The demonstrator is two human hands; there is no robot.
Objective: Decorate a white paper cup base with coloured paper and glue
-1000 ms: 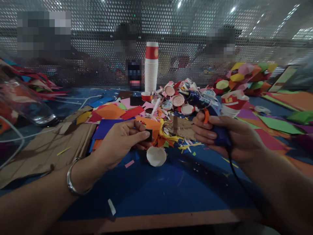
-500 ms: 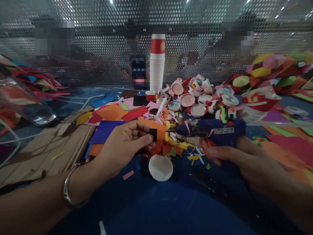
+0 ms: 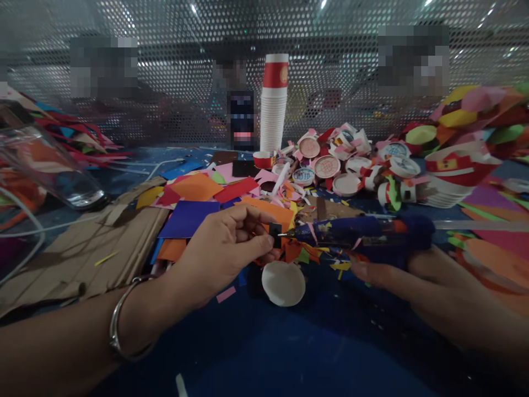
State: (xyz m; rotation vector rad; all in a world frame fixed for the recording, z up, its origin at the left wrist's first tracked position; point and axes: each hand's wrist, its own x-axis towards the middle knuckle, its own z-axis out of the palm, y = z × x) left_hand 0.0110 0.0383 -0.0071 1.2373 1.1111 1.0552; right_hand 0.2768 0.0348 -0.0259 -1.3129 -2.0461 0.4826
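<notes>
The left hand (image 3: 227,242) has its grip closed in a pinch, thumb against fingers, on a small black piece (image 3: 275,228) near the middle of the frame. The right hand (image 3: 409,275), right of centre, has its grip wrapped around the handle of a blue glue gun (image 3: 355,231). The gun lies roughly level, nozzle pointing left and overlapping the black piece; whether the tip touches it or stands just in front cannot be told from this view.

The nearest hazard is probably the left thumb: the piece is so small that the tip sits right beside the skin, and a slip of either hand could bring a hot nozzle or stray glue onto it. Too much glue would likely run past the piece's edges and stick it to the fingers. A loose pinch could let the piece twist or drop onto the round white piece (image 3: 284,284) lying just below on the blue tabletop (image 3: 330,353), or among the coloured scraps (image 3: 303,252) behind. Those scraps sit close under the nozzle, so drips or threads could catch them. The clear stick (image 3: 475,225) jutting from the gun's rear toward the right edge might knock the nested cups (image 3: 454,182) if the gun swings.
</notes>
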